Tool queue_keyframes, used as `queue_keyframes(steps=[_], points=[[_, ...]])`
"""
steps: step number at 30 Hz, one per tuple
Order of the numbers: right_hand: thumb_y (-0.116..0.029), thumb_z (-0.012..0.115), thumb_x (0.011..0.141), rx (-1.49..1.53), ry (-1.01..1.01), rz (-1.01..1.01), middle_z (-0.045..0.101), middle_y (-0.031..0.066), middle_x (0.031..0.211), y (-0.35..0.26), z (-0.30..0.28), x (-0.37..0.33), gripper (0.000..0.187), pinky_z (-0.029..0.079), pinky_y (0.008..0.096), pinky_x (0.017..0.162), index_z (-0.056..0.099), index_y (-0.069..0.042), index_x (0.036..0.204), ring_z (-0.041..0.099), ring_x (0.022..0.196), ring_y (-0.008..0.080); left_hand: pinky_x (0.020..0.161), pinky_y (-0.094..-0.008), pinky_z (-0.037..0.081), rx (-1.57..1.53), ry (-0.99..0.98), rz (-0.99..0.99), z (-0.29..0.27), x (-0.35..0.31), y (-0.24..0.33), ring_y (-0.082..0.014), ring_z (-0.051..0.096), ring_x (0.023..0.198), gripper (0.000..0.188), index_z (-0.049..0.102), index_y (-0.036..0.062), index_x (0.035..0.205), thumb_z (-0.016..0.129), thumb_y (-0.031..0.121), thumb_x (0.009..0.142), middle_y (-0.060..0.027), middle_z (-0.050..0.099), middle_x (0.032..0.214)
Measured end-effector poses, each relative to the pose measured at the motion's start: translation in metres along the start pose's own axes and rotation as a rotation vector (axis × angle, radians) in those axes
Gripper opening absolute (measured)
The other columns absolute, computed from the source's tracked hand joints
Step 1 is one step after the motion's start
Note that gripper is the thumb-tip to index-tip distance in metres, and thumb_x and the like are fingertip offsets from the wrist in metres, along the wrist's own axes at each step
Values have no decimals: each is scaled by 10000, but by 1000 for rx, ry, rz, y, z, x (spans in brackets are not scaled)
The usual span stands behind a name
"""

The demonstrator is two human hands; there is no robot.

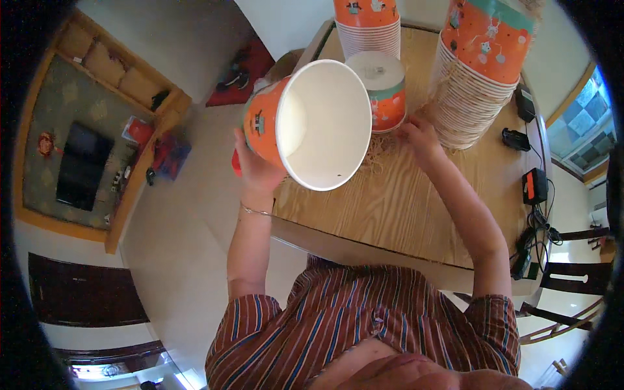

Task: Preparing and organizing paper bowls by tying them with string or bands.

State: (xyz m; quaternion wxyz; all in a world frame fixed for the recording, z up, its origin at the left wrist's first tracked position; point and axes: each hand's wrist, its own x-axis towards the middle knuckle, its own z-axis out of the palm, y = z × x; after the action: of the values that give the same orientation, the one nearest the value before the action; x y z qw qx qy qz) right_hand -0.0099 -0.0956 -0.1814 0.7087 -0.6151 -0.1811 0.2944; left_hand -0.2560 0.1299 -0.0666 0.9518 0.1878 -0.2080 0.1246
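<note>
Left hand [257, 161] grips an orange paper tub [325, 127], held up over the table's [364, 205] left side, mouth toward my camera. Right hand [421, 135] curls by brown shreds [376, 158]; I can't tell if it's pinching any. Beyond: upended tub [388, 107], then nested stacks [481, 91].

We cannot see most of the fingers of the left hand [261, 168], hidden behind the orange bucket [325, 123], nor make out a dark speck low inside it. Just left of that hand, we catch only a sliver of a red thing [236, 162]. The fingertips of the right hand [421, 135] are too unclear for us to tell whether they grip anything. At top centre and upper right, the frame's edge cuts off our view of the middle stack [368, 39] and right stack [484, 71].
</note>
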Motion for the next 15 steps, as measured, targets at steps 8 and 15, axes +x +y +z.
queue_keyframes(steps=[8,15], points=[[-257,571,952,41,-86,-140,606,78,1096,-75,43,-71,374,472,317,849,541,-11,1232,571,985,157,1103,-554,298,-40,241,1,-15,-22,-28,-346,351,1365,746,322,203,1475,310,681,903,-85,320,1524],[-229,587,947,-378,-82,-269,657,23,915,-104,42,-99,287,494,298,704,615,-38,1159,582,808,98,1114,-545,291,-271,132,-49,-2,-45,-102,-334,325,1383,683,304,226,1484,353,620,929,-50,309,1534]])
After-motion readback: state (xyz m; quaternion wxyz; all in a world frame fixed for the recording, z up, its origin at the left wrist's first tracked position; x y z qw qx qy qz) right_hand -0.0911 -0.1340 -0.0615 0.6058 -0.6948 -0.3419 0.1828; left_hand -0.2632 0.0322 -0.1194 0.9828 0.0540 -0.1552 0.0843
